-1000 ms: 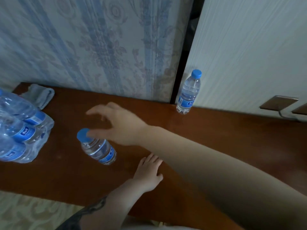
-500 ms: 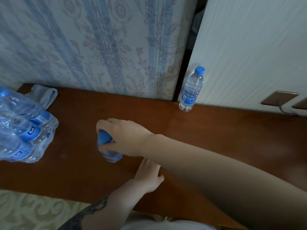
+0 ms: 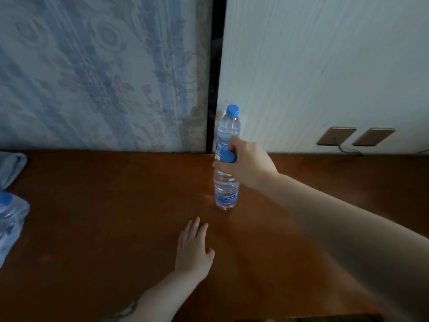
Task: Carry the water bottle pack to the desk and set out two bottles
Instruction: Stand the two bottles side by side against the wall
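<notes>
Two clear water bottles with blue caps and blue labels are on the brown wooden desk (image 3: pixel 116 217). The far bottle (image 3: pixel 229 126) stands upright at the wall. Right in front of it stands the near bottle (image 3: pixel 225 191), its base on the desk. My right hand (image 3: pixel 246 163) is closed around the near bottle's cap and neck from the right. My left hand (image 3: pixel 195 249) lies flat on the desk, fingers apart, in front of the bottles and holding nothing. The plastic-wrapped bottle pack (image 3: pixel 11 219) shows only partly at the left edge.
A grey-blue cloth (image 3: pixel 11 166) lies at the desk's back left. Two brown wall sockets (image 3: pixel 336 135) with a cable sit on the white panel to the right. Patterned wallpaper backs the desk, with a dark gap behind the far bottle.
My right hand took hold of the loose bottle by its cap and carried it right, standing it in front of the bottle at the wall. The view shifted right; the left hand stayed put.
</notes>
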Demonstrator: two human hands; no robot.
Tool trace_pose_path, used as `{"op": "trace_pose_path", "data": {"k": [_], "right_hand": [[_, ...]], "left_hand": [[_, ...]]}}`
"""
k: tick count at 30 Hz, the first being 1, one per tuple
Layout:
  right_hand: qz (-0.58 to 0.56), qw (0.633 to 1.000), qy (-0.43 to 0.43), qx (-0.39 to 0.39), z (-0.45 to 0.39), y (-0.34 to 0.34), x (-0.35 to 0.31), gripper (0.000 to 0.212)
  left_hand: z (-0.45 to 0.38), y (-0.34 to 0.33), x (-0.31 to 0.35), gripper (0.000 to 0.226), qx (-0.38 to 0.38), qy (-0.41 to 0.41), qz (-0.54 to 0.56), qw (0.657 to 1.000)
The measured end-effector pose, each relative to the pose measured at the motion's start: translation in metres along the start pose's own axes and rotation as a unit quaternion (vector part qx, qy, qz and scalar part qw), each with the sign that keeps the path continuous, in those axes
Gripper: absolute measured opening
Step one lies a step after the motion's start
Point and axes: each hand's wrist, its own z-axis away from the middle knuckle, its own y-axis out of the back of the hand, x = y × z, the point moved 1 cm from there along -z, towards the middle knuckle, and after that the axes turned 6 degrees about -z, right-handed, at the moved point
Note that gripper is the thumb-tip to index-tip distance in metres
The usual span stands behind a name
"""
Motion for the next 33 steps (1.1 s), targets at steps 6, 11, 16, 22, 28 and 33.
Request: {"op": "trace_pose_path", "data": {"k": [6, 11, 16, 22, 28, 33], "right_hand": [[0.033, 0.995, -0.076, 0.064, -0.029, 0.044, 0.049, 0.036], [0.032, 0.992, -0.085, 0.090, -0.058, 0.057, 0.067, 0.040], [0.012, 0.990, -0.102, 0.100, -0.088, 0.058, 0.071, 0.041], [-0.009, 0.989, -0.103, 0.107, -0.111, 0.057, 0.071, 0.042], [-0.023, 0.989, -0.104, 0.107, -0.118, 0.057, 0.074, 0.042], [0.163, 0.981, -0.065, 0.086, -0.118, 0.063, 0.064, 0.056]], "left_hand": [[-0.017, -0.004, 0.019, 0.071, -0.002, 0.004, -0.016, 1.000], [-0.032, -0.005, 0.028, 0.077, -0.010, 0.021, -0.025, 0.999], [-0.032, -0.007, 0.026, 0.076, -0.012, 0.022, -0.032, 0.999], [-0.032, -0.006, 0.026, 0.074, -0.011, 0.022, -0.033, 0.999], [-0.034, -0.011, 0.032, 0.073, 0.008, 0.035, -0.027, 0.999], [-0.031, -0.016, 0.028, 0.071, 0.016, 0.031, -0.033, 0.999]]}}
